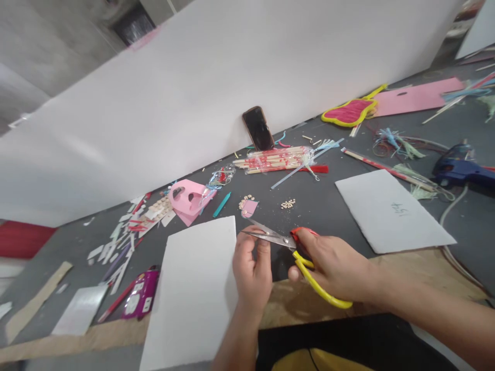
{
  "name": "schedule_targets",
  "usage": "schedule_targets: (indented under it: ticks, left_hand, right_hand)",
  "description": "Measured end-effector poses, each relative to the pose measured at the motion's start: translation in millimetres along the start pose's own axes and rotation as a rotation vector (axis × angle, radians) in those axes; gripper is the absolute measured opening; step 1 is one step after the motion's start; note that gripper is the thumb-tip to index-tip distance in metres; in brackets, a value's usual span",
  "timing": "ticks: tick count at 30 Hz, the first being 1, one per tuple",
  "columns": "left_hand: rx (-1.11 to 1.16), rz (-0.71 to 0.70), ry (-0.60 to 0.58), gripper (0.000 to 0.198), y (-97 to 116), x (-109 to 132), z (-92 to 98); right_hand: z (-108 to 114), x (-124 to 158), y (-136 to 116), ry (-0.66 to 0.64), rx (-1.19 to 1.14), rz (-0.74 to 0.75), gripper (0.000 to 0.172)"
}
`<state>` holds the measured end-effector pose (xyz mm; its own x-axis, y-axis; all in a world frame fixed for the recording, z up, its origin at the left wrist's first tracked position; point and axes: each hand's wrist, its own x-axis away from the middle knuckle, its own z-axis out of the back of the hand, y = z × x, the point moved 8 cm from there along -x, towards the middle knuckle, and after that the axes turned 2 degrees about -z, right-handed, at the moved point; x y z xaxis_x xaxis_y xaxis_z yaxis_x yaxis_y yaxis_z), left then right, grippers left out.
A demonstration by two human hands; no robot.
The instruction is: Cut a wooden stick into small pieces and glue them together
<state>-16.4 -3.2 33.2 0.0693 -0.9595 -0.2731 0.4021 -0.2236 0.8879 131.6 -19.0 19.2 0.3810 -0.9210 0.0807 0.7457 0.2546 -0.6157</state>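
My right hand grips a pair of scissors with one red handle and one yellow handle. The blades point left and stand slightly apart. My left hand is closed, thumb and forefinger drawn in at the blades; whatever it pinches is too small or hidden to make out. Just beyond the blades lie a small pink piece with tiny pale bits around it and a little pile of pale cut bits. A large white board lies left of my left hand.
A phone leans on the white partition behind wrapped sticks. A marked white board and a blue glue gun lie at right. Leftward are a teal stick, a pink cutout and a purple packet.
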Motion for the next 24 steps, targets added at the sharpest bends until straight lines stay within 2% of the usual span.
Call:
schedule_targets:
  ticks: [2, 4, 8, 12, 16, 20, 24]
  left_hand:
    - [-0.037, -0.088, 0.025, 0.015, 6.3, 0.1, 3.4]
    - [-0.022, -0.106, 0.051, 0.014, 8.7, 0.7, 4.5]
    - [0.107, -0.020, 0.062, 0.014, 5.7, 1.4, -1.5]
    - [0.310, 0.058, 0.085, 0.013, -4.1, 1.5, -6.2]
    - [0.371, 0.119, 0.055, 0.012, -13.3, 0.3, -8.9]
    - [0.444, 0.254, 0.034, 0.014, -21.0, 2.0, -13.5]
    - [0.338, 0.330, -0.008, 0.021, -18.8, -0.8, -13.0]
  right_hand:
    - [-1.2, 0.9, -0.3, -0.012, 0.000, 0.015, 0.041]
    - [-1.5, 0.9, -0.9, -0.002, 0.008, 0.039, 0.047]
    - [-1.3, -1.4, -0.8, 0.019, 0.036, 0.063, 0.060]
    - [1.1, -3.0, -0.8, 0.033, 0.038, 0.069, 0.064]
    - [-1.8, -2.7, 0.7, 0.020, -0.006, 0.059, 0.052]
    - [-7.0, -4.3, -0.4, -0.006, -0.032, 0.043, 0.041]
    - [-3.6, -7.4, -1.7, -0.039, -0.073, -0.052, 0.030]
